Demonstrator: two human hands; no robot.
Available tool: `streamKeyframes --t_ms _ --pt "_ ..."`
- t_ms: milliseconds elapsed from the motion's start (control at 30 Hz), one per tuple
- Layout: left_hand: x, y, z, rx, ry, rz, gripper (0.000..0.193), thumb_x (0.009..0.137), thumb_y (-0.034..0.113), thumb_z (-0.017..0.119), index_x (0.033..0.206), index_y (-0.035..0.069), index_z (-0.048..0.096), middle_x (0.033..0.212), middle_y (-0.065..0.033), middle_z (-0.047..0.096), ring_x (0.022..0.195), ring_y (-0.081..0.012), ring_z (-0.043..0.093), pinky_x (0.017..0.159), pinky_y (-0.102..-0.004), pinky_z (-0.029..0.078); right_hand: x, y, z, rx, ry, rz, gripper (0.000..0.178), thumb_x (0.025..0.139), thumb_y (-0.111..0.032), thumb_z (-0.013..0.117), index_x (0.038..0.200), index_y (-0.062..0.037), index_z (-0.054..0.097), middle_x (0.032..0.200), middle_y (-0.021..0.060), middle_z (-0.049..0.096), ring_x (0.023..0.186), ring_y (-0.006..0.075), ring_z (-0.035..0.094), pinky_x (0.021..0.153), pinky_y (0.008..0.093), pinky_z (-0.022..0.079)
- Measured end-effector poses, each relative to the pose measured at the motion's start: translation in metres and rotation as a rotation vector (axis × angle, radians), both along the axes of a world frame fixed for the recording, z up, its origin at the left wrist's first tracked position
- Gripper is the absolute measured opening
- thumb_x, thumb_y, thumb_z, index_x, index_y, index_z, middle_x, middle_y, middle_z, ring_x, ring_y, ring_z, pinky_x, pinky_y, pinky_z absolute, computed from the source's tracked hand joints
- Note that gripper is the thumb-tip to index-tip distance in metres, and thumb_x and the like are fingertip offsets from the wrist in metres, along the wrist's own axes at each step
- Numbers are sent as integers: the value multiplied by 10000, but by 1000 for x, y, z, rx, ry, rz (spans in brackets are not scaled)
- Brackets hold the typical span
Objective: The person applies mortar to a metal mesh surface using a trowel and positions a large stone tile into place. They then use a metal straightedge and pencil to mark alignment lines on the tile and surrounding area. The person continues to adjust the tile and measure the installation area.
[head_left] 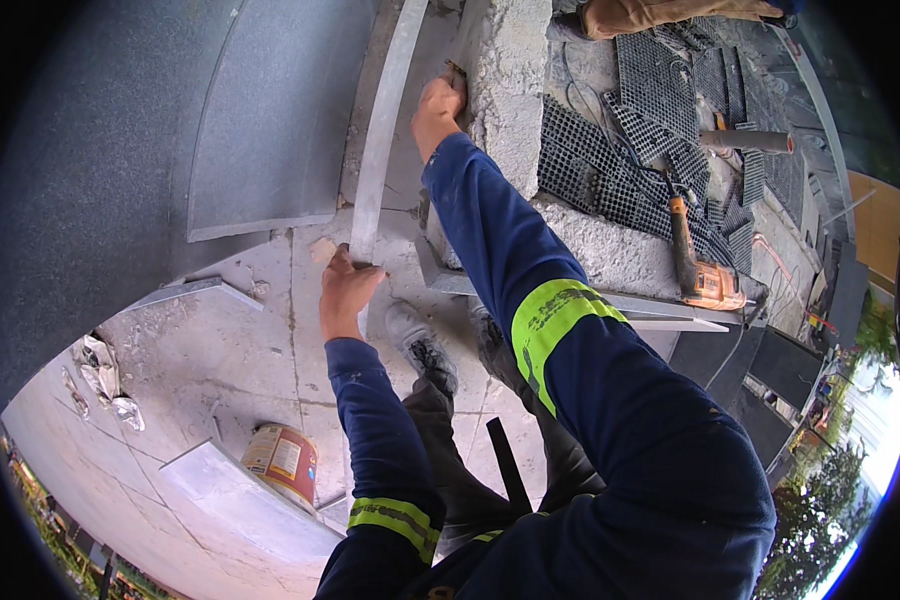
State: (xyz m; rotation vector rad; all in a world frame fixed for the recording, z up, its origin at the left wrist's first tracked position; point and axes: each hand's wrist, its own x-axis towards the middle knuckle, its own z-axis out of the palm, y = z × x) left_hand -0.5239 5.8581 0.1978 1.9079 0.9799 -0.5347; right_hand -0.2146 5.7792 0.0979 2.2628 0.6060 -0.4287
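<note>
A long, straight, light grey bar (382, 130) runs from the top edge down toward my boots. Its near end passes through my left hand (348, 290), whose fingers are closed round it. My right hand (440, 105) is farther forward, right of the bar, close against the side of a rough concrete ledge (508, 95). Its fingers are closed, and a small dark piece (455, 68) shows at the fingertips; its kind is too small to tell. Left of the bar stands a large dark grey slab (270, 120).
Black perforated mats (660, 85) and an orange power tool (710, 280) lie on the ledge to the right. A bucket (282, 462) and a pale panel (240, 500) are on the tiled floor at lower left, near crumpled wrapping (100, 370). Another person's boot (567, 26) shows at the top.
</note>
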Motion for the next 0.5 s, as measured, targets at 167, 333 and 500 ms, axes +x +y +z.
streamKeyframes --t_ms 167,333,500 --pt "-3 4 -12 -8 10 -9 585 707 190 758 1219 -48 607 1047 -252 753 1035 -396 730 893 -427 563 3 -1 0 192 15 -109 479 1051 -440 482 1374 -141 671 1359 33 682 1295 174 573 1063 285 405" --pt "3 1 -4 -27 4 -15 609 713 200 744 1247 -54 599 1059 -258 749 1041 -402 727 900 -431 561 6 -4 -6 50 21 -113 461 1056 -411 481 1370 -134 675 1375 29 675 1307 158 567 1084 281 395" --pt "-5 3 -10 12 28 22 653 716 203 740 1293 -60 583 1089 -272 741 1063 -408 719 917 -435 560 -7 5 27 226 29 -132 483 1061 -425 466 1357 -108 678 1377 59 676 1292 176 579 1059 278 414"
